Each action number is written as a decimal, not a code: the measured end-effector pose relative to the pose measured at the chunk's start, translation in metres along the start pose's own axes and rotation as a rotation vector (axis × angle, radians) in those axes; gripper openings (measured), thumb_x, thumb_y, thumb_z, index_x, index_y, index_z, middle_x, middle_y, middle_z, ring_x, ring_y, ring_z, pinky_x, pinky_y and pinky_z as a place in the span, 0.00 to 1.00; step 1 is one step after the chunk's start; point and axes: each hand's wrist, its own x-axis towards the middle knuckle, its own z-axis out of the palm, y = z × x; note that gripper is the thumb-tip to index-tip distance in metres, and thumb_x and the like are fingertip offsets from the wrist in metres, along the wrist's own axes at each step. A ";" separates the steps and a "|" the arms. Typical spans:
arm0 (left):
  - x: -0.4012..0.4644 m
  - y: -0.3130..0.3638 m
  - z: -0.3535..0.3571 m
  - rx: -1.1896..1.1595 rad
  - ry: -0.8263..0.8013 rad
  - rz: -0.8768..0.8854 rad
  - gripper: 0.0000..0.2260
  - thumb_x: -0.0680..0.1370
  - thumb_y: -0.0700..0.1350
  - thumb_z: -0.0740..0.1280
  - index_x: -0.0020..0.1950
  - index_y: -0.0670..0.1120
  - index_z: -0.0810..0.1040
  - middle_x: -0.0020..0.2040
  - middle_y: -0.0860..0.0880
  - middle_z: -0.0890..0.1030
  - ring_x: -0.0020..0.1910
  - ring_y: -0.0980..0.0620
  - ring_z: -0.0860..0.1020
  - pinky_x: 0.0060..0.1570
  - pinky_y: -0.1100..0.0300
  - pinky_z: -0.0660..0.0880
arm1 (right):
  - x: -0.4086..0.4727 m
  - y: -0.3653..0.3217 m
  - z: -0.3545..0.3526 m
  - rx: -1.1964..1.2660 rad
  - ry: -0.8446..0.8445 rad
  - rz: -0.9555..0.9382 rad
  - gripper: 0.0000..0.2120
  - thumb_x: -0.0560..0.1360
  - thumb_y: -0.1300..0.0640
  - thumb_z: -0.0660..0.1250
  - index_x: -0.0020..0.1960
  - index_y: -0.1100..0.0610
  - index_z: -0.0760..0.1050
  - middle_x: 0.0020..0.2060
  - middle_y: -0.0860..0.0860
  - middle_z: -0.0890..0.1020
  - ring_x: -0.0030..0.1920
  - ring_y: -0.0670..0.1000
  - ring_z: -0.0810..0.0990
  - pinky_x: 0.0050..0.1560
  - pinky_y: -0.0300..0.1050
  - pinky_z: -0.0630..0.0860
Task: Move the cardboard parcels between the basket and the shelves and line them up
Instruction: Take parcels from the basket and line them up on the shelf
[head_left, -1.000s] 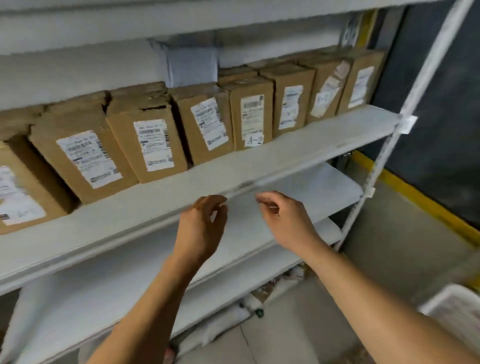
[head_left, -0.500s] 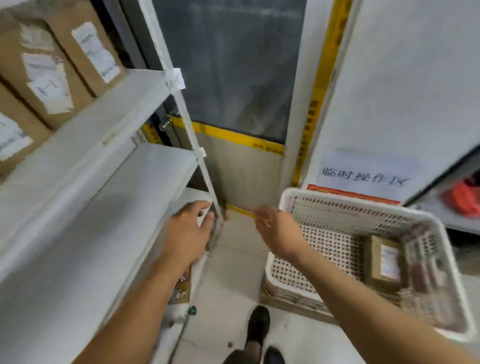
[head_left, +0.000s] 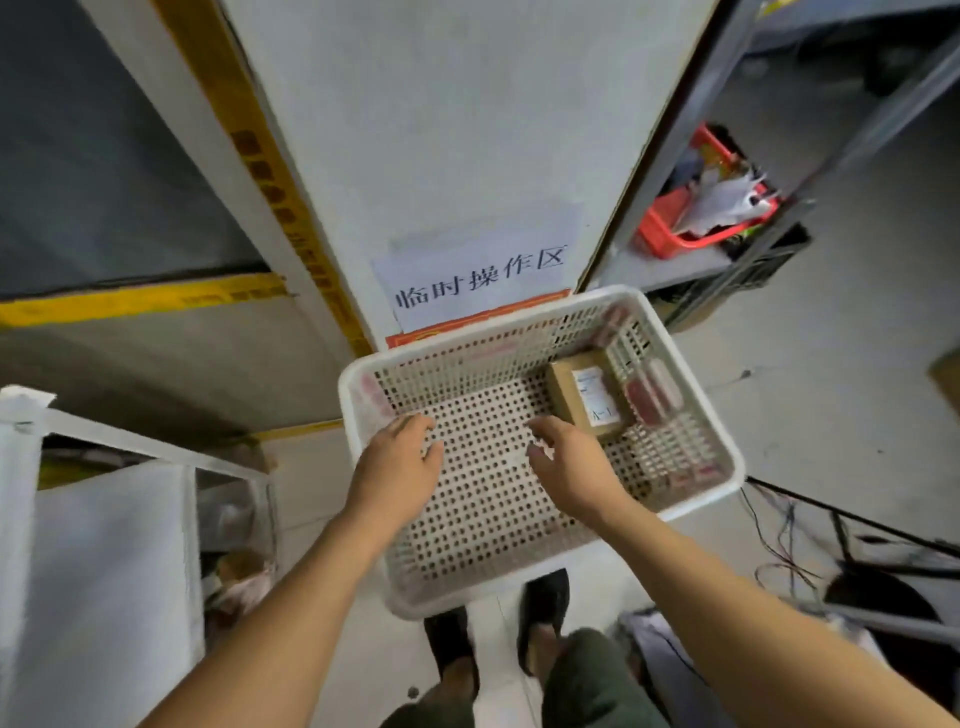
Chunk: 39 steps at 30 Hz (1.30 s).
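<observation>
Both hands, the left hand (head_left: 400, 462) and the right hand (head_left: 571, 467), held over the white basket (head_left: 724, 457) with fingers loosely spread and gripping nothing, while one cardboard parcel (head_left: 584, 397) lies near the basket's far right corner, just beyond the right fingertips.

Single head-worn view, aimed steeply downward.
The basket (head_left: 358, 379) is seen closely from above, edges apparently bent by the wide lens.
</observation>
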 end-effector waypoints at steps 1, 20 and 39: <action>0.013 0.006 0.013 0.012 -0.035 0.015 0.17 0.85 0.49 0.63 0.73 0.47 0.75 0.69 0.47 0.79 0.66 0.46 0.77 0.62 0.53 0.74 | 0.007 0.014 -0.002 0.001 0.019 0.019 0.22 0.85 0.53 0.63 0.78 0.55 0.71 0.74 0.52 0.77 0.71 0.53 0.77 0.69 0.46 0.74; 0.241 0.073 0.314 0.041 -0.375 -0.061 0.24 0.86 0.53 0.62 0.80 0.45 0.67 0.76 0.44 0.73 0.75 0.43 0.70 0.72 0.49 0.69 | 0.224 0.242 0.009 -0.031 0.114 0.335 0.24 0.83 0.53 0.64 0.77 0.58 0.68 0.75 0.58 0.72 0.72 0.60 0.73 0.73 0.56 0.72; 0.289 0.028 0.365 -0.778 -0.550 -0.463 0.16 0.85 0.42 0.67 0.71 0.53 0.73 0.64 0.52 0.82 0.57 0.53 0.83 0.55 0.53 0.82 | 0.267 0.274 0.031 0.291 0.030 0.319 0.35 0.84 0.45 0.65 0.85 0.48 0.50 0.74 0.53 0.76 0.69 0.56 0.79 0.72 0.59 0.75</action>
